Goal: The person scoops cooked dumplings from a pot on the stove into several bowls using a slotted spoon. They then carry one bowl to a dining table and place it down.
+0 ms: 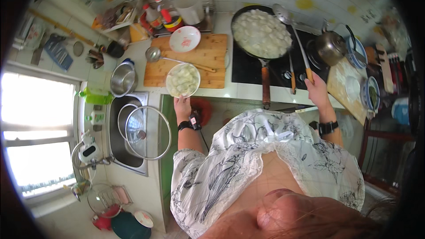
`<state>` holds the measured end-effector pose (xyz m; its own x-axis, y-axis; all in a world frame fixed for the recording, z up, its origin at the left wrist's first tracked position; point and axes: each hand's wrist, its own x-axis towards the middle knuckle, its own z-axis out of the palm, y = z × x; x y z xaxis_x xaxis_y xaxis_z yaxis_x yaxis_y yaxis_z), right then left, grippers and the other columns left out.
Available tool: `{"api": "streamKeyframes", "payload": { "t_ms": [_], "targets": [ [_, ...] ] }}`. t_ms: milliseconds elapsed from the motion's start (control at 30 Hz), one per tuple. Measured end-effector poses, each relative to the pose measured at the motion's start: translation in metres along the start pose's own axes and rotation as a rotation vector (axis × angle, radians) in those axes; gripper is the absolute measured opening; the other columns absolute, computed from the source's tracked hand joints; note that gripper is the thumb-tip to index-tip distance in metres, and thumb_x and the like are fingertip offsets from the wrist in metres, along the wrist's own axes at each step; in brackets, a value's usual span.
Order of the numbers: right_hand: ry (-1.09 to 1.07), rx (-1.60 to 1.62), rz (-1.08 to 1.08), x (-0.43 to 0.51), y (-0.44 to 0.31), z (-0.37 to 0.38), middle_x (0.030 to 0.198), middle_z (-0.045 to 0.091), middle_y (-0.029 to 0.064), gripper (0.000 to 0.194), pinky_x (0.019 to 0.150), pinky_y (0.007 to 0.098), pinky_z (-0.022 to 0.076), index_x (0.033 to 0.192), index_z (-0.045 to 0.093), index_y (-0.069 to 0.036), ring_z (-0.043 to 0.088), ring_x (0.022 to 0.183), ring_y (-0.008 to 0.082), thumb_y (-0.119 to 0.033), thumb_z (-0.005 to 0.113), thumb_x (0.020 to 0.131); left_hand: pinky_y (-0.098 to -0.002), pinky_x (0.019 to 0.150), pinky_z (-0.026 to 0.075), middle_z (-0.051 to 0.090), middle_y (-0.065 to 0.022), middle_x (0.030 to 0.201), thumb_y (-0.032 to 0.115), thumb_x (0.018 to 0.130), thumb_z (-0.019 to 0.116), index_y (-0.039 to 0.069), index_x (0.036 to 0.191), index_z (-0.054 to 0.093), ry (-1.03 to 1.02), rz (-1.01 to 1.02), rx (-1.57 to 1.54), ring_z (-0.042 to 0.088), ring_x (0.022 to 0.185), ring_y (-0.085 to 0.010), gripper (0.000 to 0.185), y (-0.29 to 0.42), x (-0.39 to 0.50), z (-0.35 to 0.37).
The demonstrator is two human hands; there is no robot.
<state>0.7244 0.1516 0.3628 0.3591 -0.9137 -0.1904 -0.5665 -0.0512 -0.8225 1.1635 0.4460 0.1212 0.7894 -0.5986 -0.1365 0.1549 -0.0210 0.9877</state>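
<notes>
My left hand (183, 107) grips the near rim of a white bowl (168, 90) filled with pale dumplings (183, 79). The bowl sits at the front edge of a wooden cutting board (215, 81); whether it rests there or is slightly lifted, I cannot tell. In my right hand (317, 88) is the wooden handle of a metal skimmer (300, 44), whose perforated head lies above the right rim of a black frying pan (247, 53). Many more dumplings (262, 35) fill the pan, which stands on the black stovetop (244, 69).
A ladle (153, 54) and an empty white bowl (185, 39) lie on the board. Glass lids (147, 132) lean over the sink (114, 129), near a metal pot (123, 79). A kettle (330, 46), a wooden-handled utensil (293, 79) and a floured board (338, 73) are at right.
</notes>
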Motion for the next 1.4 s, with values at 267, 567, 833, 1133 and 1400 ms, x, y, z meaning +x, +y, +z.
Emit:
{"api": "streamKeyframes", "payload": {
  "t_ms": [267,567,833,1133,1400],
  "targets": [
    [0.168,-0.536,-0.284,0.068,0.035,0.005,0.094,0.065,0.0215,0.039,0.074,0.0421,0.0504,0.123,0.054,-0.005,0.062,0.088,0.0394,-0.017,0.06,0.086,-0.0368,0.107,0.039,0.043,-0.0174,0.137,0.014,0.1,0.039,0.004,0.142,0.028,0.167,-0.122,-0.36,0.043,0.128,-0.0249,0.045,-0.039,-0.016,0.003],
    [-0.269,0.006,0.193,0.106,0.038,-0.005,0.064,0.053,0.0038,0.014,0.042,0.0285,0.0392,0.091,0.056,-0.004,0.051,0.047,0.0148,-0.018,0.058,0.09,-0.0327,0.094,0.043,0.048,-0.0116,0.136,0.024,0.097,0.047,0.009,0.144,0.033,0.154,-0.699,-0.428,0.052,0.112,-0.0222,0.052,-0.026,-0.11,0.083],
    [-0.54,0.538,0.51,0.115,0.048,-0.002,0.081,0.064,0.0075,0.03,0.05,0.0265,0.0496,0.102,0.056,-0.007,0.062,0.063,0.0157,-0.037,0.057,0.094,-0.0319,0.084,0.049,0.058,-0.0102,0.118,0.026,0.098,0.046,0.008,0.133,0.047,-0.462,-0.831,-0.077,0.057,0.109,-0.0221,0.039,-0.03,-0.125,0.176],
    [0.076,-0.255,0.314,0.004,0.18,0.031,0.087,0.066,0.0115,0.021,0.075,0.0426,0.0507,0.096,0.066,-0.008,0.063,0.089,0.0344,-0.023,0.058,0.085,-0.0303,0.073,0.049,0.063,-0.0076,0.1,0.023,0.088,0.059,0.008,0.122,0.057,-0.935,-1.089,0.545,0.06,0.081,-0.018,0.038,-0.086,-0.105,0.247],
    [0.16,-0.696,0.039,-0.06,0.21,0.072,0.102,0.059,0.0099,0.019,0.107,0.0534,0.0289,0.087,0.062,-0.009,0.047,0.122,0.0285,-0.025,0.064,0.077,-0.0407,0.085,0.047,0.065,-0.0166,0.108,0.022,0.083,0.06,0.003,0.115,0.061,-1.492,-0.049,1.076,0.061,0.096,-0.0313,0.038,-0.063,-0.127,0.286]
  ]
}}
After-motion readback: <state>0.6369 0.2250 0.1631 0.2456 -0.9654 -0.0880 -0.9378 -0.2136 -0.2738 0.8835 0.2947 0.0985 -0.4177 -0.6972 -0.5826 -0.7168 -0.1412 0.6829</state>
